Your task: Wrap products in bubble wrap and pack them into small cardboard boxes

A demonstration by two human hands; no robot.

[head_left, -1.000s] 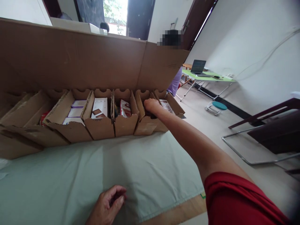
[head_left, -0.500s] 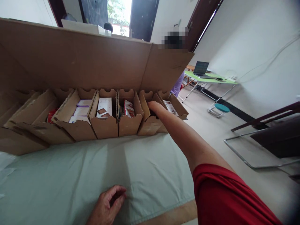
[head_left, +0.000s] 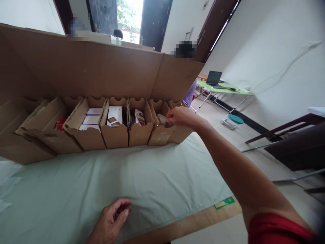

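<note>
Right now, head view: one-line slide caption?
Right-hand grip at the right end of a row of cardboard bins; left-hand grip half-curled over pale green cloth.

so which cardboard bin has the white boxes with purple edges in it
The bin immediately left of the one holding a white box with brown squares; it's the only one where purple-edged boxes are visible.

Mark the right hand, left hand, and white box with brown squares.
Right hand [head_left: 182, 116]: head view, back of the hand.
Left hand [head_left: 110, 217]: head view, middle of the hand.
White box with brown squares [head_left: 115, 114]: head view, printed face.
</note>
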